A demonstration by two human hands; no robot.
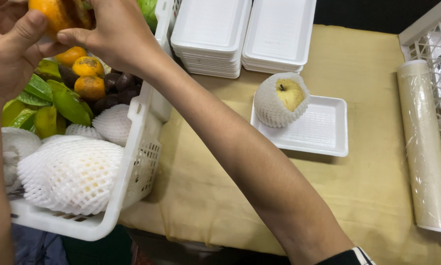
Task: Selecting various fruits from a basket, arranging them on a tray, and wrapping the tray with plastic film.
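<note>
Head view, looking down at a packing table. Both hands meet at the upper left corner over a white crate [132,147]. The left hand [7,54] and right hand [115,34] each curl partly closed around one orange fruit [58,13], thumbs and fingertips pressed to its skin; the fruit is held between them, above the crate and cut off by the top edge. The right forearm crosses the picture diagonally from the lower right.

Inside the crate lie more orange fruits [85,76], green fruits [66,103], dark brown fruits [117,91] and several white foam nets [71,174], the largest nearest the camera.

To the right, well apart from the hands, a yellow apple [290,93] sits in a foam sleeve [272,110] on a shallow white tray [323,132]. Two stacks of like trays [242,34] stand at the far edge. A roll of clear film [424,147] lies along the right side, just beside a second white lattice crate [431,34].

A tan cloth [206,196] covers the table; the background beyond is dark.
</note>
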